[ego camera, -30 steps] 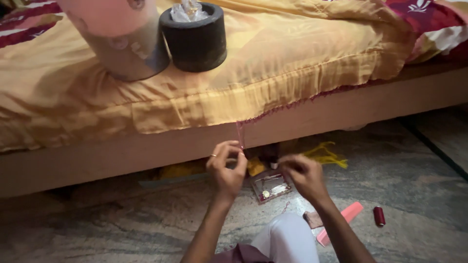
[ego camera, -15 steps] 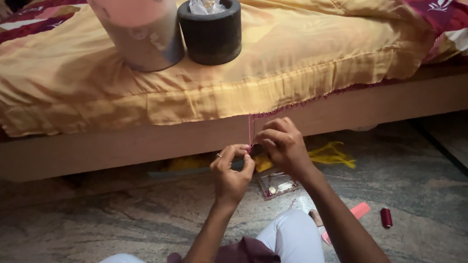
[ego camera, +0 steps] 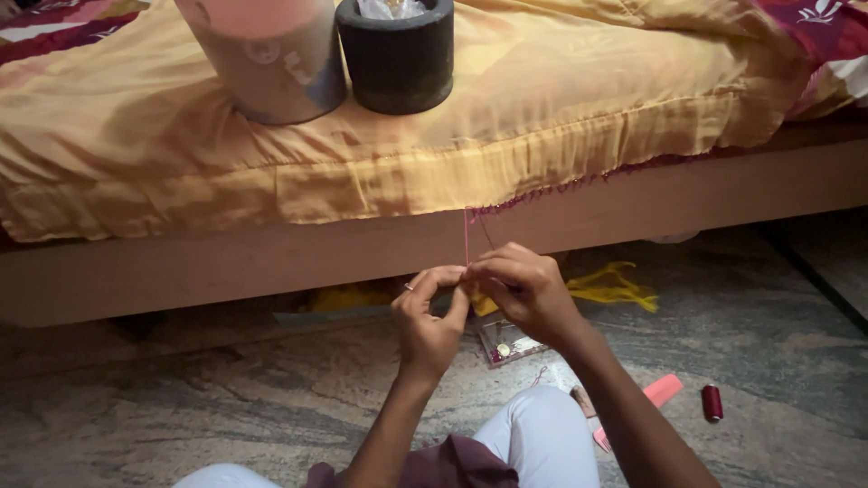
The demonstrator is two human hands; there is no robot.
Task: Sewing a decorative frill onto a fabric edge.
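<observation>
My left hand [ego camera: 429, 316] and my right hand [ego camera: 524, 287] meet fingertip to fingertip in front of the bed frame. Both pinch a thin red thread [ego camera: 467, 237] that runs straight up to the beaded maroon edge [ego camera: 579, 181] of a yellow cloth [ego camera: 506, 117] draped over the bed. The left hand wears a ring. Whether the fingers also hold a bead or a needle is too small to tell.
A small clear box [ego camera: 508, 343] lies on the stone floor under my hands. A pink flat tool [ego camera: 653, 398] and a dark red thread spool [ego camera: 712, 403] lie at the right. Yellow thread [ego camera: 615, 287] trails under the wooden bed frame [ego camera: 226, 262]. A pink-lidded tub [ego camera: 268, 56] and a black round container [ego camera: 398, 54] stand on the bed.
My right hand rose from the floor near the clear box to the thread and joined the left hand's fingertips. The view has shifted slightly downward and left.
</observation>
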